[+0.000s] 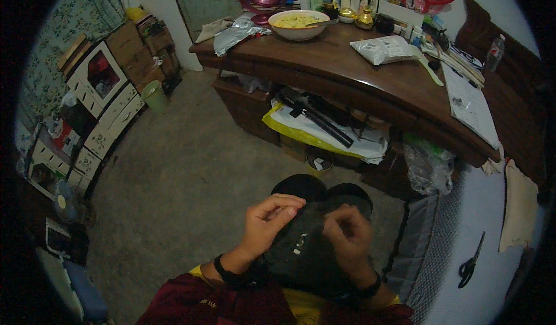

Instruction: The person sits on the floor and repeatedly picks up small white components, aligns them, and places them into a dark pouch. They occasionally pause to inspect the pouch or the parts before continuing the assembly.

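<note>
Both hands are raised over my lap, a short way apart. My left hand (pixel 269 223) is closed, thumb against the curled fingers. My right hand (pixel 350 235) is curled into a pinch, slightly blurred. Anything between the fingertips of either hand is too small to make out. Beneath them dark cloth (pixel 313 267) with a small pale print covers my legs. To the right, black-handled scissors (pixel 468 270) lie on the light bed surface (pixel 440 293), out of reach of both hands' fingers.
Ahead stands a brown wooden desk (pixel 324 64) with a bowl of food (pixel 298 32), a white plastic packet (pixel 385 50) and several bottles. Its open shelf holds a yellow-edged bag (pixel 284 129). Along the left wall are a white cabinet (pixel 104 131) and a green bin (pixel 154 96).
</note>
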`<state>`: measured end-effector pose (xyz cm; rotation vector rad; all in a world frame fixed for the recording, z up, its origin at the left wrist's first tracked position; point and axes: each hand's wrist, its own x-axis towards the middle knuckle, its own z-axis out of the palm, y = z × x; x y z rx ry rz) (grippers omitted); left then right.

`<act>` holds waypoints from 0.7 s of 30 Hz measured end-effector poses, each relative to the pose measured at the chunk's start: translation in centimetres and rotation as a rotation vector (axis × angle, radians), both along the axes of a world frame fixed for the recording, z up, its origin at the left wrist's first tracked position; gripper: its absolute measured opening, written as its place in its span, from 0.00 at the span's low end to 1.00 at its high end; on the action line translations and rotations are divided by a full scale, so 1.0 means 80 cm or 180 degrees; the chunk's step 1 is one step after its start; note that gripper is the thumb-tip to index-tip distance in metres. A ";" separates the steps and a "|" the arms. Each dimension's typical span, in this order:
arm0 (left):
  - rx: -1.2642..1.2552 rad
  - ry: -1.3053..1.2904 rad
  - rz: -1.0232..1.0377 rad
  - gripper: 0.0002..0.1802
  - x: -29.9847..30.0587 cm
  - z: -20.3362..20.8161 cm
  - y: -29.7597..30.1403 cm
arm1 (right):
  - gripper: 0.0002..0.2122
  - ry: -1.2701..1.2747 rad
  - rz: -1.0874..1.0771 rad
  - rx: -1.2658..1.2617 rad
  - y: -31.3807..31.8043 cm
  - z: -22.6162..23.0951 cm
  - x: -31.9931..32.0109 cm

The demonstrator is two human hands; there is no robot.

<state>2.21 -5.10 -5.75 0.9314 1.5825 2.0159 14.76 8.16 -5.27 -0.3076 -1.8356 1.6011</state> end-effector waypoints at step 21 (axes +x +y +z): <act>-0.0027 -0.0648 -0.0217 0.20 0.001 0.019 -0.009 | 0.03 -0.0086 -0.0218 0.0932 -0.004 0.014 -0.008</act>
